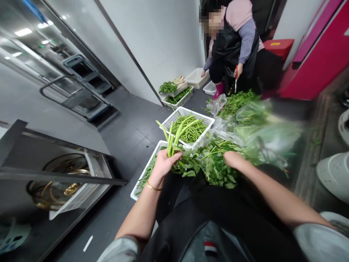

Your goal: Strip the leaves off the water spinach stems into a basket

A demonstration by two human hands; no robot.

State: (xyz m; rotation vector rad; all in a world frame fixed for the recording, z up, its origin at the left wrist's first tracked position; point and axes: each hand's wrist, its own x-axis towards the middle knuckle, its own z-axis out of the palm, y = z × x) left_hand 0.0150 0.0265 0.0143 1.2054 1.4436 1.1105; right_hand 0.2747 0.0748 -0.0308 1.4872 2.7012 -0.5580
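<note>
My left hand (165, 163) is closed round several thick, light green stalks (174, 140). Their bare ends point up and away from me, and leaves hang on the near side of the hand. My right hand (232, 160) is down at the right side of a heap of leafy greens (218, 163); its fingers are hidden, so I cannot tell what they hold. Just beyond the stalks stands a white slotted basket (178, 113) with cut green stems (191, 131) inside. Another white basket (136, 189), holding leaves, lies left of my left hand.
Plastic bags of greens (261, 134) lie to the right, blurred. A co-worker (234, 43) crouches at the back, one hand holding a red-handled tool (236, 74). Trays of vegetables (178, 98) stand by the wall. A metal shelf (81, 203) is on the left, white buckets (334, 174) on the right.
</note>
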